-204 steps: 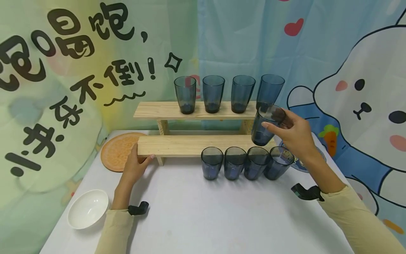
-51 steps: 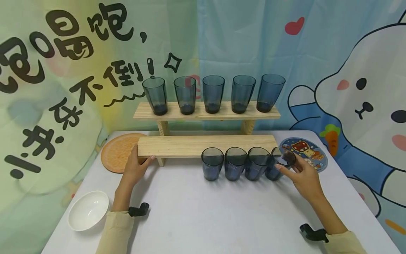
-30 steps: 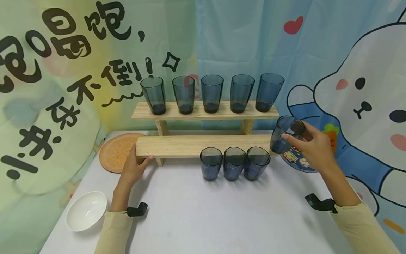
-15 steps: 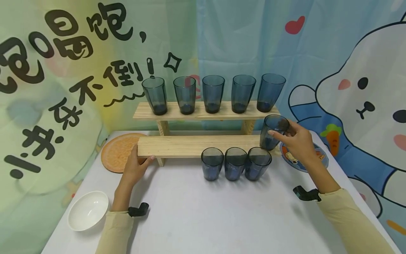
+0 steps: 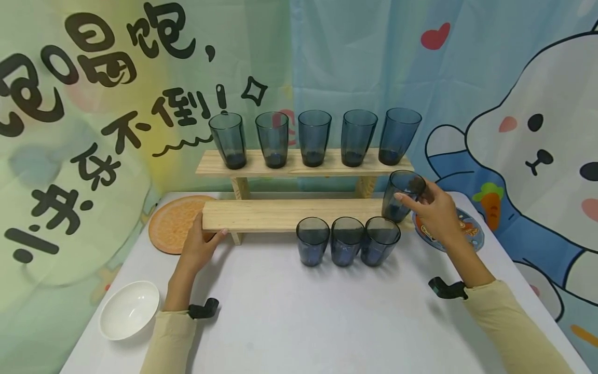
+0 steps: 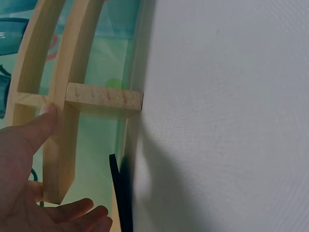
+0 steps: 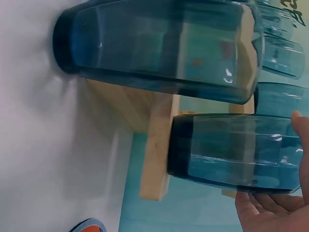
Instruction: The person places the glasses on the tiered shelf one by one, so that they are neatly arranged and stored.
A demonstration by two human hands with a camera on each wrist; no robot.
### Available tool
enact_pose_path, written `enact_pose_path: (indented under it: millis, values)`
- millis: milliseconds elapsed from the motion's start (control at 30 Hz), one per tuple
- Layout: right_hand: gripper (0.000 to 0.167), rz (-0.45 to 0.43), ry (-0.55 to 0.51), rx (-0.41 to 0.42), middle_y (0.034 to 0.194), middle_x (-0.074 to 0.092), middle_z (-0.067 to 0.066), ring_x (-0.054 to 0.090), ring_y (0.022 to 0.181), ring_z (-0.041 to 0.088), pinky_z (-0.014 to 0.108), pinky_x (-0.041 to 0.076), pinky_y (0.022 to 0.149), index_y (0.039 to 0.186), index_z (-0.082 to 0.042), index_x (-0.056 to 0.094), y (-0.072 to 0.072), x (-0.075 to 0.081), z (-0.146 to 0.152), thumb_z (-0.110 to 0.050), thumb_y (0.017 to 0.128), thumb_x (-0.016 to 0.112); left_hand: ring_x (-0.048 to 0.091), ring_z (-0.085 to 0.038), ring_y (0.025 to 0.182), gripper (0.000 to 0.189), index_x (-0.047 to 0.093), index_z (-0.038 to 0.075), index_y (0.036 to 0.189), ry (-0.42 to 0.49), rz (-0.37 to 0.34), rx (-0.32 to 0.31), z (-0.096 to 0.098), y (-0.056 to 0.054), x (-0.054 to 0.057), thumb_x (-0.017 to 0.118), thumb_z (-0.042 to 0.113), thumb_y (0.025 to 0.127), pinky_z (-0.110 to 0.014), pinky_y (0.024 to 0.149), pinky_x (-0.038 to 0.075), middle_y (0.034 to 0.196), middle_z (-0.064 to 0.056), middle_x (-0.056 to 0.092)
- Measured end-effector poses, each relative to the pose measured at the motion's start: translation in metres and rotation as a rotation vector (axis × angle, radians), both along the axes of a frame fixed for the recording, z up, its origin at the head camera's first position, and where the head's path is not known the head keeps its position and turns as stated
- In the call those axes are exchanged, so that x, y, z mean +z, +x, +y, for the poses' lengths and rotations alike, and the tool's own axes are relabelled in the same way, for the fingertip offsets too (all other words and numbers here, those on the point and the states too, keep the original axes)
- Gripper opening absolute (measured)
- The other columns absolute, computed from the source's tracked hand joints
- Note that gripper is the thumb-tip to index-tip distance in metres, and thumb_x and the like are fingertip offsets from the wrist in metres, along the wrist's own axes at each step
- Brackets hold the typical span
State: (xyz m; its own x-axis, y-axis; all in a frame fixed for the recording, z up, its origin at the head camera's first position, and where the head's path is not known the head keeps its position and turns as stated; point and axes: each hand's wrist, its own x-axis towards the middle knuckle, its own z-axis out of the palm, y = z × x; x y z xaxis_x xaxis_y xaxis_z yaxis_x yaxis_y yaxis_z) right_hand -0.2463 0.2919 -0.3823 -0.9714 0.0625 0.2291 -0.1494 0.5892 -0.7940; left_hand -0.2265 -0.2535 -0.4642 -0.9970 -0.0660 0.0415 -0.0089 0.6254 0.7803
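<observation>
right hand (image 5: pixel 436 213) grips blue glass tumbler (image 5: pixel 402 196) by the rim, on right end of lower wooden shelf (image 5: pixel 289 214). left hand (image 5: pixel 198 249) clasps the shelf's left end. three tumblers (image 5: pixel 347 241) stand just left of right hand.

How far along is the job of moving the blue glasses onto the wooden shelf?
Done: five glasses stand along the top shelf. In hand: the right hand holds a sixth glass at the right end of the lower shelf, while the left hand grips its left end. Left: three glasses wait on the table.
</observation>
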Motion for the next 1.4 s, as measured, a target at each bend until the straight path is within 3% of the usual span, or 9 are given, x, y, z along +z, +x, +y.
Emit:
enact_pose_path:
  millis: [167,333,533,767,1000,1167,1400]
  values:
    - [0.095,-0.014,-0.027,0.034,0.164,0.041,0.024,0.037,0.153,0.044,0.058,0.033,0.122,0.169,-0.013,0.026,-0.001,-0.005,0.000,-0.049,0.097,0.075,0.019,-0.050,0.158,0.095,0.002,-0.003,0.167,-0.011,-0.004,0.001,0.002,0.001,0.003,0.063,0.037,0.107,-0.063,0.127,0.019,0.169,-0.035,0.018]
    - [0.103,-0.029,-0.017,0.043,0.168,0.032,0.024,0.032,0.155,0.044,0.058,0.033,0.122,0.171,-0.014,0.016,-0.003,-0.006,0.000,-0.052,0.096,0.075,0.020,-0.051,0.157,0.095,0.001,-0.004,0.167,-0.012,0.006,-0.001,0.001,0.003,0.005,0.063,0.036,0.107,-0.063,0.127,0.019,0.168,-0.036,0.019]
    - [0.112,-0.056,0.023,0.010,0.172,0.020,0.027,0.027,0.157,0.047,0.060,0.030,0.123,0.171,-0.011,0.005,0.007,-0.003,-0.001,-0.057,0.095,0.075,0.022,-0.051,0.157,0.094,0.002,-0.004,0.167,0.000,0.016,-0.005,0.003,0.003,0.004,0.064,0.034,0.107,-0.063,0.127,0.020,0.168,-0.036,0.021]
    - [0.099,0.034,-0.007,-0.071,0.167,0.035,0.026,0.040,0.151,0.044,0.058,0.035,0.121,0.168,-0.004,0.020,0.033,0.004,-0.007,-0.048,0.098,0.074,0.021,-0.051,0.157,0.094,0.001,-0.005,0.167,-0.002,0.019,-0.005,0.002,0.003,0.003,0.064,0.032,0.107,-0.062,0.127,0.019,0.168,-0.037,0.020]
    - [0.081,0.060,-0.030,-0.128,0.157,0.052,0.018,0.053,0.141,0.039,0.041,0.042,0.119,0.160,-0.004,0.040,0.059,0.003,-0.016,-0.050,0.101,0.070,0.020,-0.050,0.157,0.093,0.002,-0.005,0.166,0.003,0.020,-0.005,0.003,0.003,0.003,0.064,0.032,0.107,-0.062,0.127,0.019,0.168,-0.036,0.019]
    - [0.082,-0.007,0.025,-0.035,0.156,0.053,0.019,0.053,0.142,0.039,0.052,0.042,0.116,0.158,-0.005,0.044,0.069,-0.013,-0.026,-0.052,0.098,0.073,0.020,-0.050,0.157,0.094,0.002,-0.006,0.166,0.011,0.023,-0.006,0.003,0.004,0.004,0.064,0.032,0.107,-0.062,0.127,0.019,0.168,-0.036,0.019]
    - [0.100,-0.077,0.022,0.091,0.166,0.039,0.021,0.037,0.153,0.043,0.055,0.036,0.121,0.166,-0.004,0.030,0.064,-0.044,-0.037,-0.049,0.092,0.081,0.022,-0.051,0.157,0.094,0.003,-0.006,0.166,0.001,0.033,-0.007,0.003,0.004,0.004,0.065,0.032,0.107,-0.062,0.127,0.020,0.167,-0.037,0.021]
